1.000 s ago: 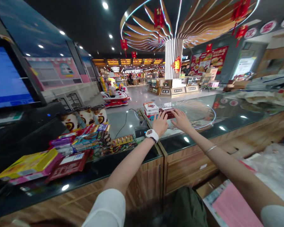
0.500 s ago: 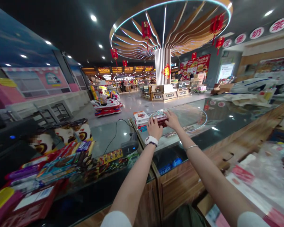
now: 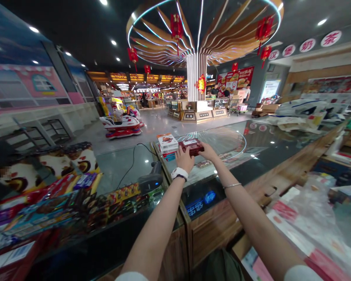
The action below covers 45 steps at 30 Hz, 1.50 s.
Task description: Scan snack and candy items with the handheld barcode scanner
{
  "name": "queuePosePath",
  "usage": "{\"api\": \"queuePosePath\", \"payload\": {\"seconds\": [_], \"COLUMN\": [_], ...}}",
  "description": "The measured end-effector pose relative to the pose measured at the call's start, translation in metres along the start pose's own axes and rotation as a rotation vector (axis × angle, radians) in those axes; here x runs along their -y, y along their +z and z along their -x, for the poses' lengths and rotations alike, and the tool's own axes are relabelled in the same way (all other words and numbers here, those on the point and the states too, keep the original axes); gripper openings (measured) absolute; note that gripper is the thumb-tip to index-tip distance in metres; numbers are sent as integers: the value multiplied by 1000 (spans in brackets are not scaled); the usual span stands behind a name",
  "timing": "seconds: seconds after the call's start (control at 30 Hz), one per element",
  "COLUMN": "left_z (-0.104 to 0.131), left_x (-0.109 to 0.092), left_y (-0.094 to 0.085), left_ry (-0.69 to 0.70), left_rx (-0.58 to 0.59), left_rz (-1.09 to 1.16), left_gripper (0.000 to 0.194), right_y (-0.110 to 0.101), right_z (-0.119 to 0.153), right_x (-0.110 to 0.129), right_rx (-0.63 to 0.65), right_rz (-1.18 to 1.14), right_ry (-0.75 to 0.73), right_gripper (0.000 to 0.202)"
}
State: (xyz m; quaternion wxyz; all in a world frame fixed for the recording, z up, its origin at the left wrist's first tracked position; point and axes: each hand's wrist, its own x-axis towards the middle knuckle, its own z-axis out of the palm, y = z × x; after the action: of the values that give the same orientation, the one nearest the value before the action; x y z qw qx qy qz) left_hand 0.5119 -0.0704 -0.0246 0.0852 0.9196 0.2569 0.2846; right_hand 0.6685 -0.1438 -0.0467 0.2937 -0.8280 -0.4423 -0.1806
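My left hand (image 3: 185, 159), with a white watch on the wrist, grips the near left side of a dark red box (image 3: 191, 143) with a pale label on top. At the box's right end, my right hand (image 3: 208, 151) holds it with the fingers bent round the corner. A thin bracelet circles that wrist. The box lies on or just over the glass counter (image 3: 219, 164); I cannot tell which. Just left of it stands a small stack of boxes, with a white box (image 3: 167, 143) on top and blue ones beneath.
A black handheld scanner (image 3: 152, 177) with a cable lies left of my left forearm. Packaged snacks (image 3: 46, 207) cover the left counter. A person (image 3: 0, 171) in dark clothing is at the far left. Plastic bags (image 3: 318, 207) and cartons sit low at my right.
The view has turned slightly right and down. More of the dark red box's top shows between my hands, and my right hand has shifted to its right end.
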Motion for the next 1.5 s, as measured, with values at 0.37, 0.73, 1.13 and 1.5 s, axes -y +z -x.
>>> {"api": "queuePosePath", "payload": {"seconds": [0.37,0.73,1.13,1.5], "left_z": [-5,0,35,78], "left_x": [6,4,58,154], "left_y": [-1,-31,-109,-168], "left_ry": [-22,39,126,157], "left_rx": [-72,-269,-444,-447], "left_rz": [299,553,506,221], "left_gripper": [15,15,33,73], "right_y": [-5,-33,-35,4], "right_z": [0,13,23,23], "right_x": [-5,25,129,225], "right_rx": [-96,-245,-322,-171], "right_rz": [-477,-577,-642,-687], "right_ry": [115,-12,-221,-409], "right_gripper": [27,30,28,74]}}
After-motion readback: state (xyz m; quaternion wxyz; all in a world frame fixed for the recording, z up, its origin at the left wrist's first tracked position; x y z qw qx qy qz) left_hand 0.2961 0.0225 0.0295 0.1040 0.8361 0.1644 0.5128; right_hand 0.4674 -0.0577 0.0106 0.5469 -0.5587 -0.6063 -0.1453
